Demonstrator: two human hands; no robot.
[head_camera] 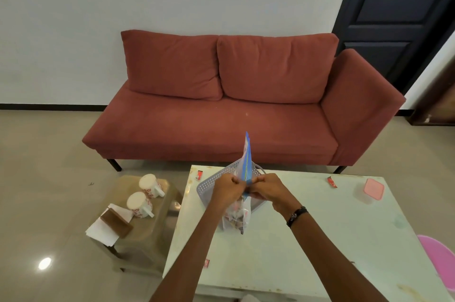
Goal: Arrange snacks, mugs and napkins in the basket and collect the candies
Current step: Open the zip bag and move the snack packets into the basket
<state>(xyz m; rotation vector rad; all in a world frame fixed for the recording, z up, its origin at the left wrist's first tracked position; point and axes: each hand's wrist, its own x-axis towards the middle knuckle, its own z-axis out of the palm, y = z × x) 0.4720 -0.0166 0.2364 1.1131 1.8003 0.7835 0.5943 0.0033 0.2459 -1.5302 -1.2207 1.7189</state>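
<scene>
A blue and clear snack bag stands edge-on above the grey perforated basket on the white table. My left hand and my right hand both pinch the bag at its middle, one on each side. Two white mugs with red flowers lie on a low brown stool to the left, beside white napkins under a brown holder. Red candies lie on the table at the far left, the far right and the near left edge.
A clear container with a pink lid stands at the table's right side. A pink plastic chair edges in at the right. A red sofa faces the table from behind, and a dark door is at the back right.
</scene>
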